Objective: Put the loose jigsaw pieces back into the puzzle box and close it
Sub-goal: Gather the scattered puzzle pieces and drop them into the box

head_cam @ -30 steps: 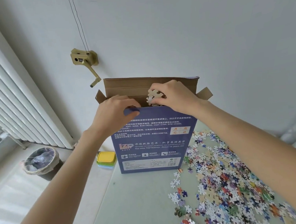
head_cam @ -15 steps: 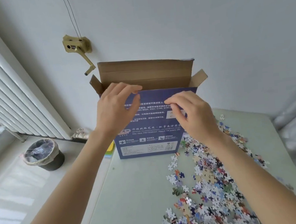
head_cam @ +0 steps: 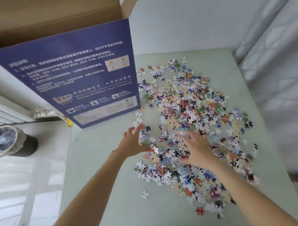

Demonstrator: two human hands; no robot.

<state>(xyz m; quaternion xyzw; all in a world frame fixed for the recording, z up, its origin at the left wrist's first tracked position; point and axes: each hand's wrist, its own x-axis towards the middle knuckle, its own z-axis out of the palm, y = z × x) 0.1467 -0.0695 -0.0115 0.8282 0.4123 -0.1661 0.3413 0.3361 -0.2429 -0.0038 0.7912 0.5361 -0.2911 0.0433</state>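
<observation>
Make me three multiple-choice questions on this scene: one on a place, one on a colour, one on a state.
1. Where do the loose pieces lie relative to the box?
A. right of it
B. left of it
C. on top of it

2. What colour is the box front?
A. red
B. blue
C. green

3. How is the box top?
A. taped shut
B. flaps folded in
C. open

Answers:
1 A, the pile spreads right of the box on the table.
2 B, its printed face is blue.
3 C, the brown flaps stand up.
</observation>
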